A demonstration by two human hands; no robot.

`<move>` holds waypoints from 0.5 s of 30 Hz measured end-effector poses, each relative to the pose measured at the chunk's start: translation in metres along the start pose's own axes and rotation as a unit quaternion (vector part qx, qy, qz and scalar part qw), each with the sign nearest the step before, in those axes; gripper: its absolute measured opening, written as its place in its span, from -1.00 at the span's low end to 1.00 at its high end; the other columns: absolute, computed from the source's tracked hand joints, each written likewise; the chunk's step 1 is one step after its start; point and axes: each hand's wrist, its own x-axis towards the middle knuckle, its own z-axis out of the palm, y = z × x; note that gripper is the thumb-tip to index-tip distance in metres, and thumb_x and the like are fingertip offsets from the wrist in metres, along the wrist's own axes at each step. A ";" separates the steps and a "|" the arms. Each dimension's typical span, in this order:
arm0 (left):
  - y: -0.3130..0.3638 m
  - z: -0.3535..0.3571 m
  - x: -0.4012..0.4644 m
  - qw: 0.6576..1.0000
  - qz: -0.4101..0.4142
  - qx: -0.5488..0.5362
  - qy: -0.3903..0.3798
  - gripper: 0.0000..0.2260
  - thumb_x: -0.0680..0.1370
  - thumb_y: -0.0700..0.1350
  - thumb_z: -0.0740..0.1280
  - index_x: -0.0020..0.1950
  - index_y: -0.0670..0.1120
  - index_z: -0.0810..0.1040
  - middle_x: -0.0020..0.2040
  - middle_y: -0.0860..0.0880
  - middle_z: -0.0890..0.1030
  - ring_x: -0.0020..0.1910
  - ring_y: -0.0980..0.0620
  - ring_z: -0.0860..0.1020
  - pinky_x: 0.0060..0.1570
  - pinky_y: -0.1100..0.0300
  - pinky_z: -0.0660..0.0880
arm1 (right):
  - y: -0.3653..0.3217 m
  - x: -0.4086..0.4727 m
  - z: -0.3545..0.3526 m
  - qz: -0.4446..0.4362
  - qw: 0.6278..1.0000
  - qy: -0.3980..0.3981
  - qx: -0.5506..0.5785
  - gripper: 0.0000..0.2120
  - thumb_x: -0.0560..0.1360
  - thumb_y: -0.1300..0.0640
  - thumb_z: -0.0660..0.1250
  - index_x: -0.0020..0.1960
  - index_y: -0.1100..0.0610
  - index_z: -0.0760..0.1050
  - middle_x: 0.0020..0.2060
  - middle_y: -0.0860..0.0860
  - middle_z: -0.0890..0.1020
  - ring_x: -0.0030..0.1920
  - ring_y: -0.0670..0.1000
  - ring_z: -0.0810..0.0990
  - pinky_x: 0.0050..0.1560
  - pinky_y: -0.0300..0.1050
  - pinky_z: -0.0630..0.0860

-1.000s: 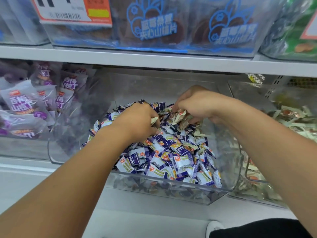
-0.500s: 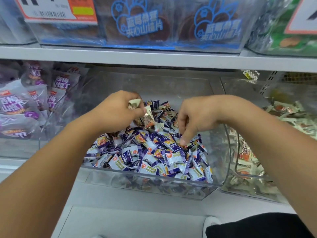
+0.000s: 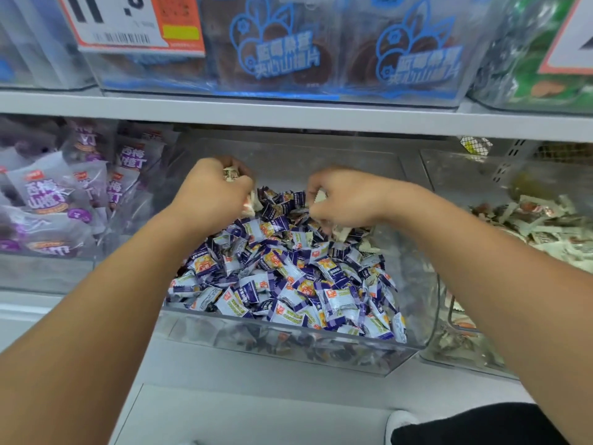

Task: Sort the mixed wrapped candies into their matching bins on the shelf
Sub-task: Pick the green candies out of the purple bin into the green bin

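Picking strays out of the middle clear bin (image 3: 288, 340), pulled forward off the shelf (image 3: 288, 115). Nearest the viewer, heaped against that bin's front wall, lay mostly purple-and-white wrapped candies (image 3: 288, 284), apparently in their proper home. Farther in, toward the back of the heap, worked both hands. Left hand (image 3: 213, 195) curled closed, grip pressed together on pale cream-wrapped candies (image 3: 231, 173), a couple of wrapper ends poking out by the thumb and below the palm. Right hand (image 3: 348, 200) hooked down into the pile, fingertips pinching at another pale wrapper (image 3: 340, 232); hard to tell whether fully lifted or only caught. To the right, just beside, stood a second clear bin (image 3: 462, 354) full of similar pale wrappers, very likely the destination. To the left, purple bagged snacks (image 3: 41, 200); above, blue-printed packs (image 3: 282, 56) and a price tag (image 3: 128, 24).

Advice for the step, as a judgement: worth raking lightly with the fingertips rather than digging, so purple pieces stayed put; worth checking the wrapper colour before closing on it; better to empty the full left fist into the right-hand bin soon, since slick wrappers probably slip from a crowded hold.
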 end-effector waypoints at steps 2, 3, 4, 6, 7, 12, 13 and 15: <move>-0.005 -0.005 0.002 0.999 0.008 0.035 0.007 -0.85 0.56 0.01 0.37 -0.08 -0.06 0.60 -0.31 -0.05 0.60 -0.42 0.00 0.47 -0.38 0.21 0.38 | -0.003 0.014 0.008 0.027 0.998 -0.014 -0.057 -0.79 0.59 0.04 0.32 0.08 0.17 0.60 -0.06 0.08 0.68 -0.06 0.06 0.64 -0.03 -0.10 0.58; -0.008 -0.008 0.001 0.998 0.006 0.061 0.008 -0.81 0.54 0.05 0.41 -0.08 -0.07 0.60 -0.32 -0.04 0.60 -0.41 0.02 0.50 -0.38 0.22 0.39 | -0.003 0.019 0.011 0.039 0.995 -0.021 -0.084 -0.73 0.59 0.01 0.33 0.11 0.20 0.61 0.00 0.09 0.67 -0.01 0.10 0.64 0.04 -0.05 0.59; -0.010 -0.010 0.000 0.996 0.000 0.088 0.007 -0.78 0.51 0.08 0.44 -0.09 -0.07 0.58 -0.33 -0.04 0.60 -0.41 0.05 0.53 -0.40 0.23 0.38 | -0.003 0.023 0.013 0.047 0.993 -0.031 -0.102 -0.71 0.59 0.00 0.34 0.14 0.21 0.61 0.04 0.10 0.67 0.02 0.12 0.64 0.08 -0.02 0.59; -0.015 -0.015 -0.002 0.991 -0.014 0.136 0.004 -0.73 0.46 0.10 0.49 -0.07 -0.08 0.58 -0.31 -0.05 0.62 -0.33 0.02 0.61 -0.35 0.20 0.43 | -0.004 0.027 0.017 0.048 0.990 -0.058 -0.121 -0.70 0.59 0.03 0.36 0.19 0.22 0.61 0.09 0.07 0.66 0.06 0.11 0.63 0.12 -0.03 0.58; -0.016 -0.016 -0.002 0.988 -0.018 0.152 0.002 -0.71 0.45 0.11 0.50 -0.06 -0.09 0.60 -0.28 -0.07 0.64 -0.25 -0.04 0.64 -0.27 0.17 0.48 | -0.004 0.027 0.018 0.047 0.988 -0.068 -0.129 -0.71 0.59 0.05 0.35 0.21 0.21 0.61 0.08 0.03 0.66 0.07 0.10 0.63 0.12 -0.05 0.57; -0.022 -0.020 -0.006 0.983 0.005 0.176 -0.060 -0.80 0.47 0.05 0.49 -0.03 -0.05 0.65 -0.30 0.02 0.63 -0.27 0.02 0.63 -0.28 0.20 0.51 | -0.003 0.032 0.026 0.019 0.987 -0.048 -0.150 -0.86 0.55 0.20 0.41 0.09 0.15 0.67 0.00 -0.04 0.70 -0.07 0.02 0.63 0.04 -0.04 0.62; -0.022 -0.019 -0.006 0.982 0.016 0.175 -0.072 -0.79 0.47 0.05 0.49 0.00 -0.04 0.64 -0.28 0.02 0.63 -0.26 0.02 0.64 -0.22 0.17 0.55 | -0.002 0.034 0.027 0.019 0.987 -0.043 -0.152 -0.88 0.53 0.19 0.43 0.06 0.16 0.68 -0.02 -0.01 0.70 -0.09 0.03 0.64 0.03 -0.02 0.64; -0.020 -0.017 -0.007 0.981 0.035 0.175 -0.082 -0.78 0.49 0.05 0.47 0.04 -0.04 0.61 -0.22 0.00 0.63 -0.24 0.01 0.63 -0.18 0.14 0.56 | 0.001 0.036 0.027 0.025 0.987 -0.039 -0.153 -0.88 0.53 0.18 0.43 0.02 0.21 0.67 -0.04 0.09 0.71 -0.09 0.08 0.66 0.01 0.03 0.65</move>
